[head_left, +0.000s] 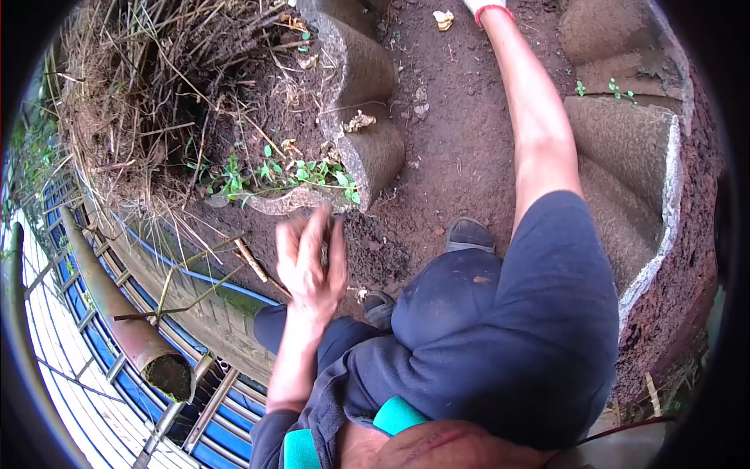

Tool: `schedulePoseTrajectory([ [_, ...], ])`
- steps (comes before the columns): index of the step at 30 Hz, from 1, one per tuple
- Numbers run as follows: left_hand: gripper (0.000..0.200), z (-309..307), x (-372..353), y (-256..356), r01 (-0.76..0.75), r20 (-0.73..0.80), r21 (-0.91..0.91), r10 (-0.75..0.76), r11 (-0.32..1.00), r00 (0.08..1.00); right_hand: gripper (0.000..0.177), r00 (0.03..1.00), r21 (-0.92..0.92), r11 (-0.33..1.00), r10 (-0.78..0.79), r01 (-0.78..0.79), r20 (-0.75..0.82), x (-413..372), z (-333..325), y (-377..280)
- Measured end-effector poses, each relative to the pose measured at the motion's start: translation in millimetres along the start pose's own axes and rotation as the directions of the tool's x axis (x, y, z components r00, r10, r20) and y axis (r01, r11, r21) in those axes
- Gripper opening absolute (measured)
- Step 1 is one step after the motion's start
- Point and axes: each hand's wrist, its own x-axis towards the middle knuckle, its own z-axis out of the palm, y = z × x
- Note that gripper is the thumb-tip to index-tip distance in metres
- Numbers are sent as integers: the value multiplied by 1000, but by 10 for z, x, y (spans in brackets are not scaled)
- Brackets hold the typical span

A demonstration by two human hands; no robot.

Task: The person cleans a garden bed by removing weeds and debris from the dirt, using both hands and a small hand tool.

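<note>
My left hand (311, 262) is bare and soil-stained, raised in front of my knees. Its fingers are curled together, and something dark shows between them that I cannot make out. Just beyond it lie the end of a corrugated sheet (367, 117) and green weeds (324, 173) at the bed's edge. My right arm stretches far forward over the dirt path (445, 156). At the top edge only the cuff of my right hand (483, 5) shows, in a white glove with a red band; its fingers are out of frame. A crumpled dry leaf (444, 19) lies left of that glove.
Dry stalks and roots (156, 86) are heaped in the bed at upper left. Another corrugated sheet (625, 156) borders the path on the right, with soil behind it. At lower left are a rusty pipe (121, 305), metal bars and a blue hose (226, 283).
</note>
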Motion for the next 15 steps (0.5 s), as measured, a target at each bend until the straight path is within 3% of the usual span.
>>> schedulePoseTrajectory([
  [1, 42, -3, 363, 123, -7, 31, 37, 5, 999, 1000, 27, 996, -32, 996, -83, 83, 17, -116, -36, 74],
  [2, 50, 61, 653, 236, 17, 112, 97, -28, 995, 993, 26, 985, -30, 997, -66, 72, 158, -298, -256, -74],
  [3, 58, 197, 908, 218, -84, 219, 173, 45, 981, 975, 25, 952, -28, 997, -58, 70, 301, -516, -532, -314],
  [4, 63, 355, 1050, 183, -211, 211, 258, 158, 943, 965, 25, 884, -31, 999, -17, 36, 468, -679, -788, -539],
  [5, 59, 433, 1177, 257, -196, 304, 450, 58, 871, 951, 28, 856, 30, 959, -265, 282, 444, -800, -440, -116],
  [6, 54, 525, 1232, 226, -190, 298, 508, 36, 840, 954, 26, 746, -125, 951, -137, 284, 651, -967, -687, -356],
  [7, 50, 604, 1241, 184, -185, 294, 565, 14, 804, 956, 29, 390, -171, 856, -39, 489, 920, -1004, -719, -420],
  [9, 42, 569, 1251, 82, -159, 274, 470, 28, 869, 961, 28, 375, 18, 902, -198, 431, 906, -1224, -948, -544],
  [11, 29, 502, 1207, 52, -142, 249, 366, 50, 920, 967, 27, 744, -139, 950, -122, 279, 657, -1097, -856, -520],
  [12, 29, 505, 1174, 8, -156, 234, 325, 81, 933, 969, 34, 861, -200, 943, -139, 266, 488, -973, -793, -476],
  [13, 28, 495, 1155, -17, -170, 216, 281, 111, 944, 970, 38, 888, -246, 927, -156, 282, 432, -799, -738, -451],
  [15, 40, 401, 1074, -37, -150, 146, 125, 131, 981, 980, 26, 936, -352, 916, -63, 192, 348, -448, -711, -655],
])
